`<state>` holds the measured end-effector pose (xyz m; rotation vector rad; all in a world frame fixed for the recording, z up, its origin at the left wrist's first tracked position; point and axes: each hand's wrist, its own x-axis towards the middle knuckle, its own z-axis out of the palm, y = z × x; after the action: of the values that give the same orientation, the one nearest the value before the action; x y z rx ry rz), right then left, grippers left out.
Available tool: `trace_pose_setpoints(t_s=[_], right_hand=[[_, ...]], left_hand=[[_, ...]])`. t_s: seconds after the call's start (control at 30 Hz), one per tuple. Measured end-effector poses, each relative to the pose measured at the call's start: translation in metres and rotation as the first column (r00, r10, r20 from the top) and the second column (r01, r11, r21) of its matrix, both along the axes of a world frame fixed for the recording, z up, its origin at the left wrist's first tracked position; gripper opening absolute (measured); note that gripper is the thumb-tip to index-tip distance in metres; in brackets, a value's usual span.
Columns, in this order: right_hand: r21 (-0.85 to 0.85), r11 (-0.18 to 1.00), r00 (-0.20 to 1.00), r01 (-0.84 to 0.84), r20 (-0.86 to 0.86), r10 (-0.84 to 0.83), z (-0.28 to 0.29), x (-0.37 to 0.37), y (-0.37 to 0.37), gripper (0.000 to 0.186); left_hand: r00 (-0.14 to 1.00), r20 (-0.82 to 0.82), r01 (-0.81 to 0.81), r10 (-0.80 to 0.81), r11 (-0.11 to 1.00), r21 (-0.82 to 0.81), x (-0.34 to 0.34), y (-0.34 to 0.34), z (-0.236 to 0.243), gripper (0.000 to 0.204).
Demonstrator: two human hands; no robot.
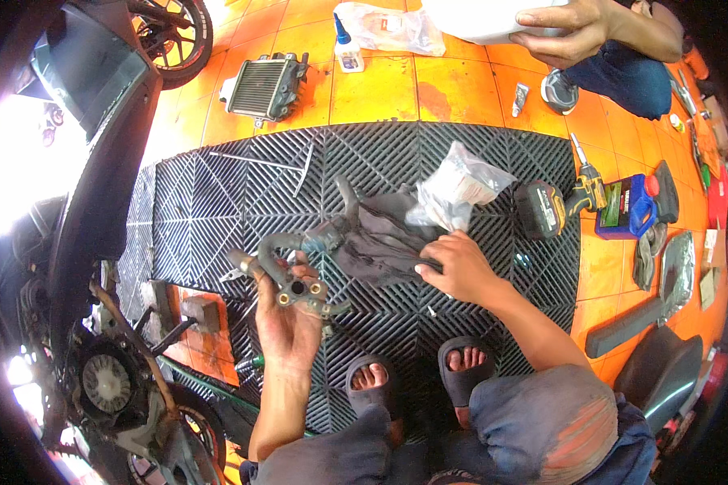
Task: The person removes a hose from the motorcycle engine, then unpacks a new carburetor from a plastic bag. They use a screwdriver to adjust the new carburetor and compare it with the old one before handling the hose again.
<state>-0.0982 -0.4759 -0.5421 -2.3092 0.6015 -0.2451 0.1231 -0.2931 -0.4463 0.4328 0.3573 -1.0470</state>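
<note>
My left hand (287, 331) is closed around a metal housing (301, 297) with round ports and brass-coloured inserts, joined to a bent black rubber hose (277, 246). My right hand (461, 271) pinches the edge of a dark cloth (380, 250), which lies bunched on the mat. A clear plastic bag (461, 186) with something pale inside rests just beyond my right fingers, against the cloth. Another hose end (347, 198) sticks up at the cloth's far left. A T-handle wrench (267, 163) lies flat farther away.
A black ribbed mat (364, 145) covers orange tiles. A motorcycle (97, 202) stands at left. Beyond the mat are a radiator (265, 87) and a blue-capped bottle (348, 48). At right sit a cordless driver (578, 194) and a blue jug (627, 208). Another person's hand (562, 32) holds something white.
</note>
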Motion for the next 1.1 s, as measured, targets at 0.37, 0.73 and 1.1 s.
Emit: trace_pose_setpoints(t_s=[0.37, 0.73, 1.1], right_hand=[[0.952, -0.286, 0.765, -0.107, -0.105, -0.636, 0.043, 0.007, 0.022, 0.048], [0.207, 0.904, 0.651, 0.373, 0.636, -0.414, 0.030, 0.047, 0.054, 0.056], [0.789, 0.613, 0.651, 0.034, 0.448, -0.613, 0.046, 0.019, 0.039, 0.054]], left_hand=[[0.997, -0.002, 0.072, -0.072, 0.997, -0.040, -0.026, 0.005, -0.017, 0.038], [0.928, 0.306, 0.180, -0.211, 0.976, 0.126, -0.081, -0.002, -0.008, 0.047], [0.718, 0.504, 0.520, -0.480, 0.851, 0.069, -0.071, 0.007, -0.024, 0.074]])
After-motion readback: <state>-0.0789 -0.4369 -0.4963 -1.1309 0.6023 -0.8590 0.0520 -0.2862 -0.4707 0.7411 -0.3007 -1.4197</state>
